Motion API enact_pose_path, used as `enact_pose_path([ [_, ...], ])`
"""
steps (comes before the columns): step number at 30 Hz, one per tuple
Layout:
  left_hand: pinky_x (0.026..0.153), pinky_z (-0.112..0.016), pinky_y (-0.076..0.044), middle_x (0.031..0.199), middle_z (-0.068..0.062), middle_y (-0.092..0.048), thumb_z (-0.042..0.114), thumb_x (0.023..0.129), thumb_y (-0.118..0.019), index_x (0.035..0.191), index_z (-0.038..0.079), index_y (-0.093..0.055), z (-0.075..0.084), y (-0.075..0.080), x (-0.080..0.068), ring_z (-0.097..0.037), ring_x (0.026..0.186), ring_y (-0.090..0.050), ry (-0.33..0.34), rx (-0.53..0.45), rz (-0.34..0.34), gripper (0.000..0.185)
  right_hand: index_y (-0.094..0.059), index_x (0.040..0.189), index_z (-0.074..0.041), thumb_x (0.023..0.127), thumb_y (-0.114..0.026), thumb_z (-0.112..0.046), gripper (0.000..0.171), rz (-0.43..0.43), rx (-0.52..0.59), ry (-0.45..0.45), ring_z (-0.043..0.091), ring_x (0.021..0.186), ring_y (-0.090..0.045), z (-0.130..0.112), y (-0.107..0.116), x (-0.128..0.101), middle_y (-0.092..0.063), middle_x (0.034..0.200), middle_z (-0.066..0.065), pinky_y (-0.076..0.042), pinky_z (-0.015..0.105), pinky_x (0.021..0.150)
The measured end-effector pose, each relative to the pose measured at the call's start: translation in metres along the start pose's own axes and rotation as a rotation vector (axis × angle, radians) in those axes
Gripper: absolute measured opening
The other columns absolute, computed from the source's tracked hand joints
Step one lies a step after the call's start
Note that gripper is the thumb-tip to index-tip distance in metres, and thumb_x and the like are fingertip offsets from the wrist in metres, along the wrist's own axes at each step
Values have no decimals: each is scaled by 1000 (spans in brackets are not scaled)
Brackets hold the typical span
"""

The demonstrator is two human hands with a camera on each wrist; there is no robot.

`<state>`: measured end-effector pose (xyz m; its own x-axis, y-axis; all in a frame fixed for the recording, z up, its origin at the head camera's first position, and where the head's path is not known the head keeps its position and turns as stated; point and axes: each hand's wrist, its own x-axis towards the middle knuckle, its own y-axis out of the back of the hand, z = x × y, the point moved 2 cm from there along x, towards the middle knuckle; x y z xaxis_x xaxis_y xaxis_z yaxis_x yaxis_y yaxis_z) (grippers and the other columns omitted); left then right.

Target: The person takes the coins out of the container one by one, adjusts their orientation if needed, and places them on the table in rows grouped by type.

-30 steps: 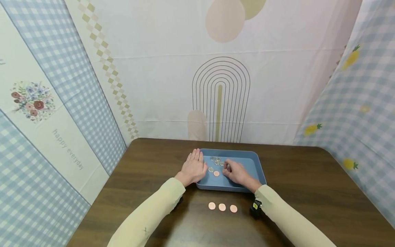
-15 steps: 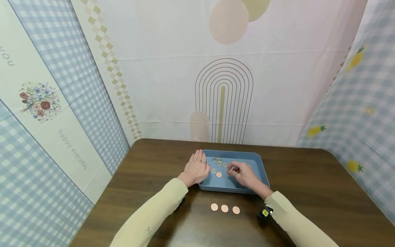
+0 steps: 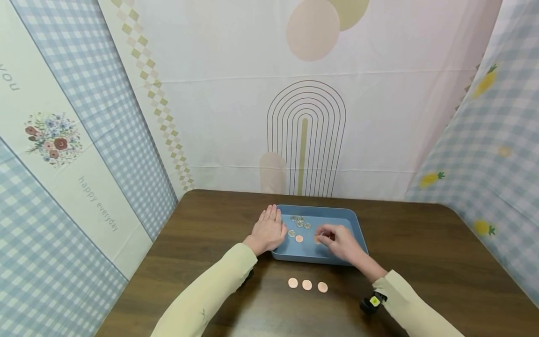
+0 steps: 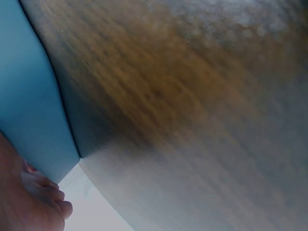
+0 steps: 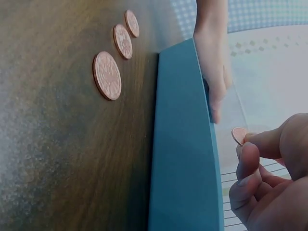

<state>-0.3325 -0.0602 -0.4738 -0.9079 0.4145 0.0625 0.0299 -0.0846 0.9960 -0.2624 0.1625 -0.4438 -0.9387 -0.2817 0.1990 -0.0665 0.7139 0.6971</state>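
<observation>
A copper coin (image 5: 238, 135) is sitting b/w the thumb & fingertips of the R hand (image 3: 339, 241), which is pinching it at the edge, its other fingers lying curled. Rel. to that hand, the coin is poking out just past the tips, toward the person's left, & hanging over the blue tray (image 3: 311, 258), apart from its floor. Step in hand is prob. taking this coin out; next move is prob. calling for a firm pinch & enough height to clear the near rim. In the tray, a second copper coin (image 3: 299, 238) is lying left of the R hand, w/ five silvery coins (image 3: 300, 224), four of them bunching farther back. L hand (image 3: 267, 232) is resting flat along the tray's left edge, fingers straight, gripping nothing visible. Outside, three copper coins (image 3: 307, 285) are lying in a row on the table (image 3: 210, 224), b/w tray & person.
</observation>
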Motion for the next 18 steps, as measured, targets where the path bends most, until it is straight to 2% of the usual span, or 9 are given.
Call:
enact_pose_path([
  [4, 124, -43, -20, 161, -21, -24, 34, 102, -26, 151, -4, -30, 0, 0, 0, -32, 151, -21, 0, 2, 3, 62, -70, 93, -12, 93, -66, -12, 4, -11, 9, -14, 8, 55, -49, -2, 2, -6, -65, 74, 12, -42, 24, 48],
  [10, 124, -43, -19, 161, -21, -23, 34, 103, -24, 152, -4, -29, 1, 0, -2, -32, 152, -20, -4, 6, 3, 62, -66, 90, -8, 91, -69, -13, 5, 0, -7, -2, 6, 56, -48, -6, 7, -14, -60, 72, -1, -43, 23, 49],
  [18, 125, -42, -17, 162, -21, -20, 36, 104, -23, 153, -3, -26, 0, -1, -2, -32, 152, -18, 1, 10, -11, 63, -61, 88, -11, 92, -67, -11, 8, -33, 17, -55, 9, 50, -50, -6, 10, -25, -58, 71, 0, -45, 25, 46],
])
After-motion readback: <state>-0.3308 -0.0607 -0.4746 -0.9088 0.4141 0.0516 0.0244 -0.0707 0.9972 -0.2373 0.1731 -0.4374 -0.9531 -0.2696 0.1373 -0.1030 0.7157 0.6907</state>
